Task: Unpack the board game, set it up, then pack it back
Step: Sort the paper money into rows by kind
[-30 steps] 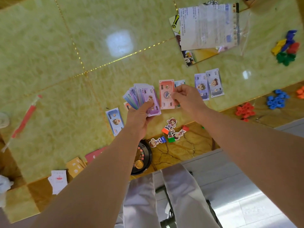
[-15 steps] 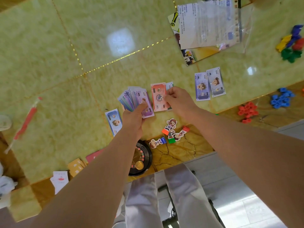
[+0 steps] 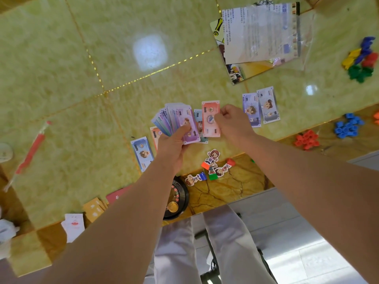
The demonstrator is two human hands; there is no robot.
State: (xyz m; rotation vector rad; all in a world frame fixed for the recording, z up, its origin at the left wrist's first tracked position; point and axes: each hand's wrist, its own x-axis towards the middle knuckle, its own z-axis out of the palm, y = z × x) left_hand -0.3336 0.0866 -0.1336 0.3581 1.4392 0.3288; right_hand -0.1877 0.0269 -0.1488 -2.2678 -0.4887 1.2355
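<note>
My left hand point(image 3: 171, 142) holds a fanned stack of play-money notes point(image 3: 178, 121), thumb across the top purple note. My right hand point(image 3: 231, 121) pinches a single red note point(image 3: 210, 117) by its right edge, just right of the fan. Under it a blue-green note point(image 3: 198, 117) lies on the table. More notes lie flat: a blue one point(image 3: 143, 153) to the left, an orange one point(image 3: 155, 133) partly under my left hand, and two pale ones point(image 3: 260, 107) to the right. Cardboard character pawns point(image 3: 212, 163) on coloured bases lie near the table's front edge.
The folded board with a rule sheet in plastic point(image 3: 259, 35) lies at the back right. Piles of plastic pieces sit right: mixed colours point(image 3: 362, 60), blue point(image 3: 348, 125), red point(image 3: 306, 140). A black roulette wheel point(image 3: 176, 198), tan cards point(image 3: 94, 209) and a white card point(image 3: 73, 225) lie by the front edge.
My right hand keeps hold of the red note beside the fan. Both hands stay close together; the view has shifted slightly.
</note>
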